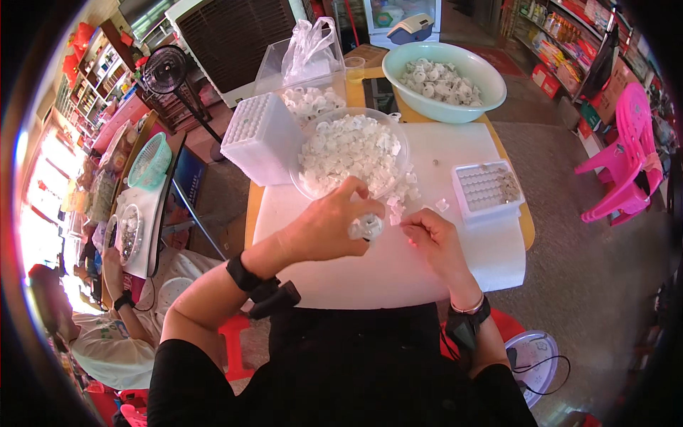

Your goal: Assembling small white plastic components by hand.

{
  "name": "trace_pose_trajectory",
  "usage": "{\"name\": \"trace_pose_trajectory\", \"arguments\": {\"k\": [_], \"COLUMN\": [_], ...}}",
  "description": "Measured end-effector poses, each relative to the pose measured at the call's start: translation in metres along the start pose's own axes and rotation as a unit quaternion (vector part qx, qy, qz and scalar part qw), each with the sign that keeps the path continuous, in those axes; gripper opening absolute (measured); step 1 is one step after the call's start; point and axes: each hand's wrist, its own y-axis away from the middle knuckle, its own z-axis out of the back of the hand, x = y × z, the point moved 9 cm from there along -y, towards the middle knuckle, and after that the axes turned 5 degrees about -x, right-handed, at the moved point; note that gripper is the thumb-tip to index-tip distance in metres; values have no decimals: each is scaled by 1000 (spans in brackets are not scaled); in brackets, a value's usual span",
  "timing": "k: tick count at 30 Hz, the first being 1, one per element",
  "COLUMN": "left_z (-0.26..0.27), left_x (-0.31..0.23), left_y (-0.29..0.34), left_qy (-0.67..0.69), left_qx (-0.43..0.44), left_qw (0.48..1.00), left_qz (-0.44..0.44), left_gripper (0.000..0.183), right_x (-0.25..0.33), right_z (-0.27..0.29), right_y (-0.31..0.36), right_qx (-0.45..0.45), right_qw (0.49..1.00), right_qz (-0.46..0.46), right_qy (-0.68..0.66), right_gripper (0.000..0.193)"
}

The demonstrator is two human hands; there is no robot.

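Observation:
My left hand [329, 222] is closed round a small translucent plastic piece [367, 226], roughly ring-shaped, in front of the round clear bowl [294, 176]. That bowl is heaped with small white plastic pieces [350, 148]. My right hand [435, 245] is a little to the right, thumb and fingertips pressed together low over the white table cover [341, 277]. Whether a tiny part sits in that pinch is too small to tell. Several loose white bits [398, 203] lie between the bowl and my right fingertips.
A stack of white grid trays [260, 135] stands left of the bowl; a partly filled tray [488, 191] sits at right. Behind are a clear bin [274, 64], a cup [354, 70], a dark phone [379, 95] and a pale green basin [445, 80]. Another person [117, 349] works at left.

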Motion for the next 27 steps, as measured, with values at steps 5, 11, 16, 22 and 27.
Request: {"name": "trace_pose_trajectory", "arguments": {"k": [5,11,16,22,27], "left_z": [-14,-21,-12,4,6], "left_x": [-6,14,20,41,47], "left_y": [21,36,42,54,63], "left_qy": [-74,-107,-102,-117,-122], "left_qx": [-40,-62,-76,-110,-129], "left_qw": [995,992,991,987,984], "left_qz": [-49,-38,-40,-15,-10], "left_gripper": [49,49,48,50,57], "right_x": [21,69,87,70,63], "right_z": [-7,-29,-71,-81,-80], "right_y": [1,-4,-26,-49,-41], "right_qx": [3,-2,-1,-13,-8], "right_qw": [998,968,850,821,833], "right_qz": [47,165,285,312,304], "right_qy": [51,190,443,478,462], "right_gripper": [7,11,12,10,14]}}
